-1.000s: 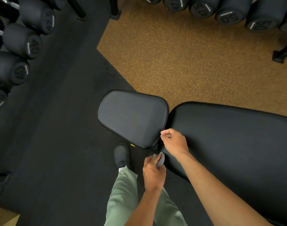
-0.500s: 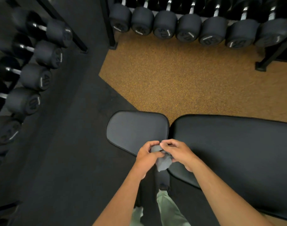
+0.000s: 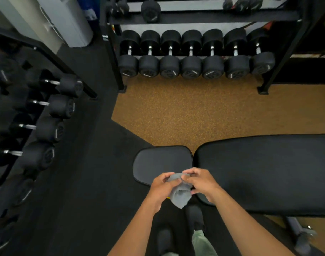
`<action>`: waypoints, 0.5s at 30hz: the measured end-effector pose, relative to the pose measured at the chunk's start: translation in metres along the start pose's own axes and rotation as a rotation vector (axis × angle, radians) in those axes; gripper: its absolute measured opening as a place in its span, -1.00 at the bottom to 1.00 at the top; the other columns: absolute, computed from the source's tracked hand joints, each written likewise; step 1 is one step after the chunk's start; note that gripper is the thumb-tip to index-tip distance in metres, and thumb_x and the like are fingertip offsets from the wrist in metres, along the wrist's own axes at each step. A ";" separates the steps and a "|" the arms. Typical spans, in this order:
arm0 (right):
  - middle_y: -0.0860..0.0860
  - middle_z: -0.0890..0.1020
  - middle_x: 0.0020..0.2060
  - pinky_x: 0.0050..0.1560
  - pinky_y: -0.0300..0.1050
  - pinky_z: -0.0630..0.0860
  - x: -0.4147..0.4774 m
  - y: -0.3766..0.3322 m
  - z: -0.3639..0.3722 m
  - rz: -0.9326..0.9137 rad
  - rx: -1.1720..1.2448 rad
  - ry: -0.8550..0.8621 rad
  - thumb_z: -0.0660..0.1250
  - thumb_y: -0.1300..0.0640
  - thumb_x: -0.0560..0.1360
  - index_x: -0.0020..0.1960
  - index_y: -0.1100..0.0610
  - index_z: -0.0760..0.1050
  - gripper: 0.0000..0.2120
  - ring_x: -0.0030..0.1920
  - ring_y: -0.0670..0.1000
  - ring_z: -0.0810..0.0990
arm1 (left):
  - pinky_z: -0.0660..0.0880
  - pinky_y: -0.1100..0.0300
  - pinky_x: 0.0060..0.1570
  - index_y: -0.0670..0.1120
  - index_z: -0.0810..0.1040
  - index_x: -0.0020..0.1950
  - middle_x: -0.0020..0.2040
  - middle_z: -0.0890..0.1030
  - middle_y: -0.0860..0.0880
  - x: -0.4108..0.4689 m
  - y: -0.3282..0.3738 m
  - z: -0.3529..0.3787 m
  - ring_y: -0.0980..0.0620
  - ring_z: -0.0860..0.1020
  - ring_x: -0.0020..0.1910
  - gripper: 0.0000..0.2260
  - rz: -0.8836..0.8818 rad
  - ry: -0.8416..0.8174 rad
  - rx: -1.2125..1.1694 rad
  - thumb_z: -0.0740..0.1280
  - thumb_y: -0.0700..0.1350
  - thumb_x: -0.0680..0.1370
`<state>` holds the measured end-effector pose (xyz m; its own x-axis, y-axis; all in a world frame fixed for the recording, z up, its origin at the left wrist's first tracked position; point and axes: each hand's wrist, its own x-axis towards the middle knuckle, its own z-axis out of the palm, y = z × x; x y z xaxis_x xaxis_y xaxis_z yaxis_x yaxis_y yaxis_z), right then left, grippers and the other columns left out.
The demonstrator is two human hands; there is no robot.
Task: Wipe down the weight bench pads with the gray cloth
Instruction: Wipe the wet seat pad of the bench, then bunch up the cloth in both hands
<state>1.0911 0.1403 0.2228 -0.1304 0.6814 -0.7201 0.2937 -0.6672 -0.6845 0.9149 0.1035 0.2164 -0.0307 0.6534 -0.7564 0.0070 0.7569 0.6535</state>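
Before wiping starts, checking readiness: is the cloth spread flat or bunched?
Bunched: the gray cloth hangs crumpled between both hands.

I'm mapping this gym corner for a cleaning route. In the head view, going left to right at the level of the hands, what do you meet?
Side dumbbell rack → black rubber floor → small seat pad → left hand → gray cloth → right hand → long back pad.
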 end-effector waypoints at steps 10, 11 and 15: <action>0.02 0.76 -0.15 -0.01 0.07 0.66 -0.041 -0.077 0.092 -0.132 -0.159 -0.092 0.59 -0.03 0.43 -0.09 0.02 0.73 -0.85 -0.06 0.02 0.73 | 0.59 0.12 -0.04 -0.05 0.76 -0.07 -0.06 0.77 -0.03 -0.074 0.026 -0.123 0.08 0.69 -0.11 -0.84 0.068 0.098 -0.049 0.50 0.02 0.57; 0.04 0.76 -0.15 -0.05 0.05 0.66 -0.043 -0.089 0.101 -0.150 -0.174 -0.111 0.59 -0.02 0.44 -0.08 0.03 0.73 -0.86 -0.08 0.01 0.72 | 0.59 0.11 -0.04 -0.05 0.76 -0.07 -0.05 0.77 -0.04 -0.080 0.031 -0.134 0.07 0.69 -0.10 -0.85 0.077 0.101 -0.070 0.49 0.01 0.58; 0.04 0.76 -0.14 -0.22 -0.16 0.63 -0.048 -0.134 0.134 -0.181 -0.200 -0.206 0.54 0.06 0.50 -0.01 0.12 0.70 -0.85 -0.16 -0.07 0.71 | 0.64 0.11 0.01 -0.07 0.73 0.04 0.00 0.77 -0.05 -0.107 0.049 -0.172 0.05 0.71 -0.04 -0.85 0.109 0.098 -0.172 0.48 -0.01 0.59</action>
<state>0.9308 0.1564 0.3337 -0.3800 0.6951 -0.6103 0.4253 -0.4546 -0.7826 0.7462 0.0680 0.3337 -0.1365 0.7200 -0.6804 -0.1551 0.6628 0.7325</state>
